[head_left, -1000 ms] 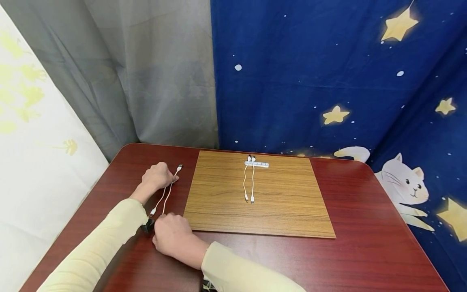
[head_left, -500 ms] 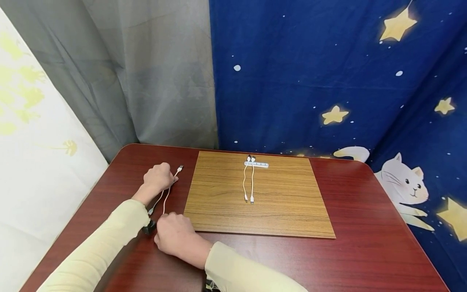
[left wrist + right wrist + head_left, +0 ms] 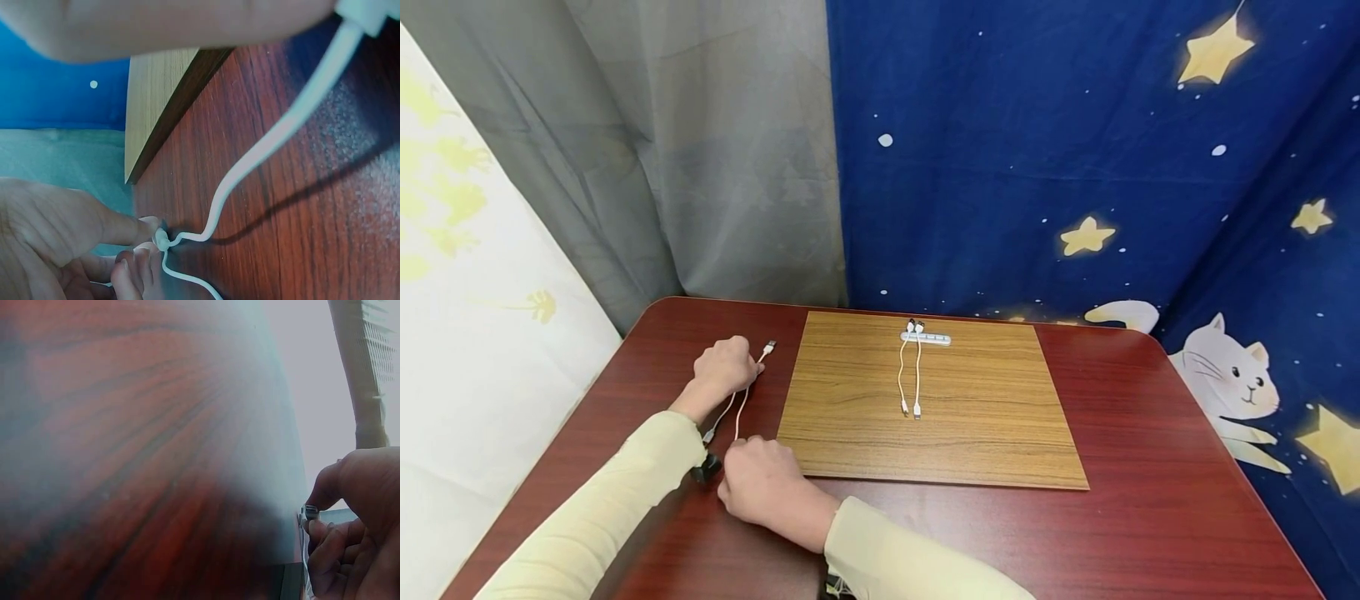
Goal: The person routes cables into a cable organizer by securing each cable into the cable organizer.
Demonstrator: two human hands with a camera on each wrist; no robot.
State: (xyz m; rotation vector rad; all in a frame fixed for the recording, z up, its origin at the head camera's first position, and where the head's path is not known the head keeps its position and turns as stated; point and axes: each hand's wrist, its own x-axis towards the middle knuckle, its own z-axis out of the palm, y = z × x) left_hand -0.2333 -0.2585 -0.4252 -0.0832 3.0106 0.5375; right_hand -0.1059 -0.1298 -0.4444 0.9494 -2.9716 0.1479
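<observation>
At the left of the table, my left hand (image 3: 726,367) pinches a white USB cable just below its plug (image 3: 770,346), which points away past the fingertips. Two cable strands leave that pinch toward me. One strand (image 3: 742,410) runs to my right hand (image 3: 763,482); the other ends in a small connector (image 3: 708,436) beside the left cuff. In the left wrist view the thumb and fingers of the left hand (image 3: 69,240) close on the cable. Between thumb and finger, my right hand (image 3: 359,531) grips the metal-tipped connector (image 3: 310,513) in the right wrist view.
Right of the hands lies a wood-grain board (image 3: 985,417) on the dark red table (image 3: 1150,467). A pale cable clip strip (image 3: 936,339) sits near its far edge, with two white cables (image 3: 918,375) hanging from it. Curtains stand behind the table.
My right hand has shifted slightly right, and the small connector beside the left cuff has moved a little left. My left hand keeps its pinch on the cable, almost still.
</observation>
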